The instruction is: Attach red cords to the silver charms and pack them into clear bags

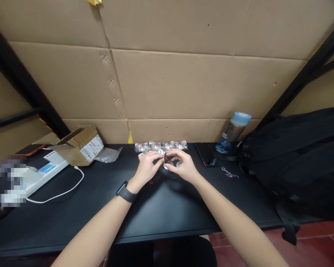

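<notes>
Between thumb and fingers of the right hand [184, 165], I see a small, dark reddish, rounded piece [166, 158], pinched narrowly, its longer axis standing roughly upright. It lies at the left side of this grip, facing the left hand [147, 165], whose fingertips are brought close together just beside it; whether they also hold something, I cannot tell from my remote place. Under the right hand, a small, shiny, round piece [179, 163] is partly hidden. Beyond both grips lie silvery plastic packets with red marks [180, 144], in a row crosswise.
</notes>
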